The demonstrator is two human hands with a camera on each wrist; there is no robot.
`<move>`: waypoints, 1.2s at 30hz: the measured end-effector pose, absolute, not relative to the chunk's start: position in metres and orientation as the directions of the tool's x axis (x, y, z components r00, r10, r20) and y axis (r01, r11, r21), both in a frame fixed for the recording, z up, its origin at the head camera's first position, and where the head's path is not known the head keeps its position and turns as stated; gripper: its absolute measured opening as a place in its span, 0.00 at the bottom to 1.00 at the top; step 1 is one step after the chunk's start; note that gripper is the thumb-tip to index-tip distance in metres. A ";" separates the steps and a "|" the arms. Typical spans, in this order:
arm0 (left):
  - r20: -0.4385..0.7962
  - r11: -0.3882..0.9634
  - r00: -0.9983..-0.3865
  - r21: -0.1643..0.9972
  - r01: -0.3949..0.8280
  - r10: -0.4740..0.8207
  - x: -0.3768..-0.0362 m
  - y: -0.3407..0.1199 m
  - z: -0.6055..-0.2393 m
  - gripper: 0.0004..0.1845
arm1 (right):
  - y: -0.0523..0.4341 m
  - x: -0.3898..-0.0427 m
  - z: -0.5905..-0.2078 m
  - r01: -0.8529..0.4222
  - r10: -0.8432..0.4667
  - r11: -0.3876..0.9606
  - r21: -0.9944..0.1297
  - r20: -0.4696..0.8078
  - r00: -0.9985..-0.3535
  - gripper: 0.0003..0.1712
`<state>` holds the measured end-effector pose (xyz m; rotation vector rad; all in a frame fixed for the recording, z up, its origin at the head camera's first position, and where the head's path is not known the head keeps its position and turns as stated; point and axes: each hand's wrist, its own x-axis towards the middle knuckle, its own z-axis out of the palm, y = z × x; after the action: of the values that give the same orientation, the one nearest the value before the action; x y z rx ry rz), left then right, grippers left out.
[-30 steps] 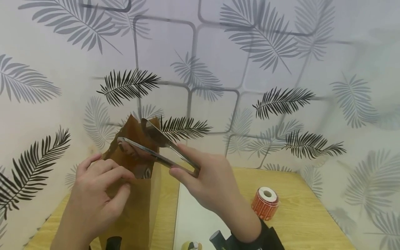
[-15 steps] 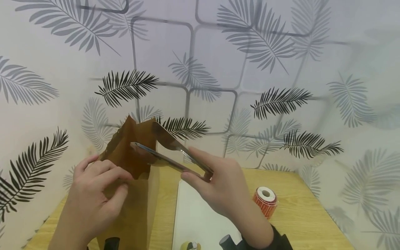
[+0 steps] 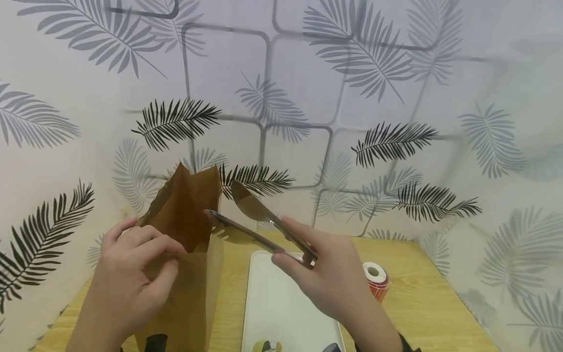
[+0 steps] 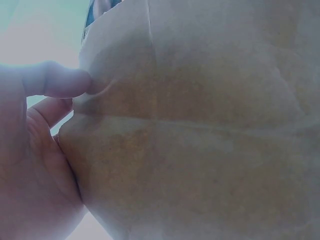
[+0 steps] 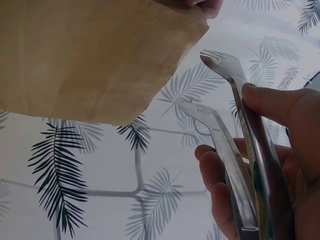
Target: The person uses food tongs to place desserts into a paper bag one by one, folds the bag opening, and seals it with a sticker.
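Note:
An upright brown paper bag [image 3: 189, 303] stands at the left of the table, its mouth gaping. My left hand [image 3: 132, 274] holds the bag's near rim; in the left wrist view the bag's paper [image 4: 190, 165] lies between thumb and fingers. Metal tongs [image 3: 251, 204] are in my right hand [image 3: 332, 274], gripped between thumb and fingers. Their jaws, one spoon-shaped and one fork-tipped, are spread apart with nothing between them. They point toward the bag's mouth from its right, as the right wrist view of the tongs [image 5: 240, 100] also shows. The bag's bottom is hidden.
A white tray [image 3: 286, 298] lies right of the bag, with a small yellow-and-dark item [image 3: 267, 346] at its near end, partly cut off. A red-and-white label roll [image 3: 376, 279] stands right of it on the wooden table [image 3: 422, 298]. Leaf-patterned cloth hangs behind.
My right hand has drawn the tongs right, away from the bag's mouth. A shiny dark item seen near the tongs in the bag's mouth earlier is out of sight. My left hand stays at the rim.

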<state>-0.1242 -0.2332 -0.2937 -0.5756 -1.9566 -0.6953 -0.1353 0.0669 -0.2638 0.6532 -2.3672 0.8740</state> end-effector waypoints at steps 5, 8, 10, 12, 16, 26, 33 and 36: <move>0.890 0.728 -0.443 0.234 0.644 0.106 -0.124 -0.233 -0.294 0.14 | 0.073 -0.132 -0.267 -0.578 -0.247 0.686 -0.442 0.605 -0.757 0.31; 0.891 0.727 -0.440 0.229 0.647 0.111 -0.125 -0.233 -0.294 0.14 | 0.077 -0.130 -0.269 -0.564 -0.238 0.694 -0.447 0.597 -0.766 0.32; 0.892 0.726 -0.438 0.227 0.649 0.113 -0.125 -0.233 -0.294 0.13 | 0.080 -0.129 -0.271 -0.556 -0.234 0.696 -0.454 0.589 -0.774 0.32; 0.893 0.725 -0.435 0.225 0.651 0.114 -0.125 -0.233 -0.294 0.13 | 0.082 -0.128 -0.272 -0.550 -0.233 0.694 -0.464 0.577 -0.782 0.32; 0.888 0.730 -0.445 0.231 0.644 0.112 -0.124 -0.233 -0.293 0.13 | 0.087 -0.124 -0.275 -0.533 -0.229 0.690 -0.490 0.551 -0.802 0.33; 0.880 0.736 -0.463 0.242 0.632 0.108 -0.123 -0.232 -0.292 0.13 | 0.096 -0.119 -0.282 -0.520 -0.226 0.693 -0.498 0.536 -0.814 0.32; 0.878 0.737 -0.466 0.243 0.630 0.109 -0.123 -0.232 -0.292 0.13 | 0.104 -0.117 -0.296 -0.522 -0.224 0.711 -0.472 0.551 -0.804 0.31; 0.879 0.734 -0.465 0.243 0.635 0.111 -0.123 -0.231 -0.292 0.13 | 0.107 -0.115 -0.302 -0.499 -0.214 0.730 -0.467 0.537 -0.816 0.31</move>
<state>-0.1230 -0.2313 -0.2923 -0.5670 -1.9854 -0.6953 -0.1154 0.1071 -0.3021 0.5436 -2.4795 0.8515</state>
